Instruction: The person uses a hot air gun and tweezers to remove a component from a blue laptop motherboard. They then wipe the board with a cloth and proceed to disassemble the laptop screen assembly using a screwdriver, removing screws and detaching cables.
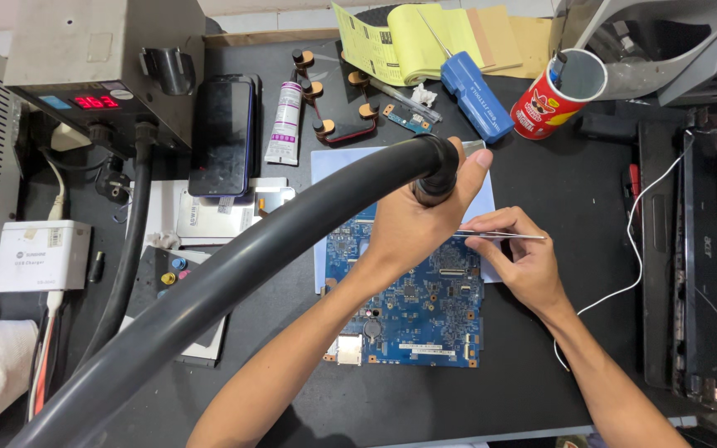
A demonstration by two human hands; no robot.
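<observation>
So from the head cam, looking straight down at a dark workbench (541, 166). The left hand (412, 220) is wrapped tight around the handle of a hot air wand, with its fat black hose (234, 265) running back across the shot to the grey station (101, 66) at the top left, whose red display is lit. The nozzle end is hidden behind the fingers, so I can't tell how close it sits to the board. The right hand (520, 257) is pinching a pair of thin metal tweezers (499, 236), tips pointed in toward the wand. Both hover over the upper part of a blue circuit board (425, 311) lying flat on a pale mat (338, 166). Looks mid-job to me: heat on, nothing lifted off yet that I can see. A dark phone (221, 137) lies near the station.
</observation>
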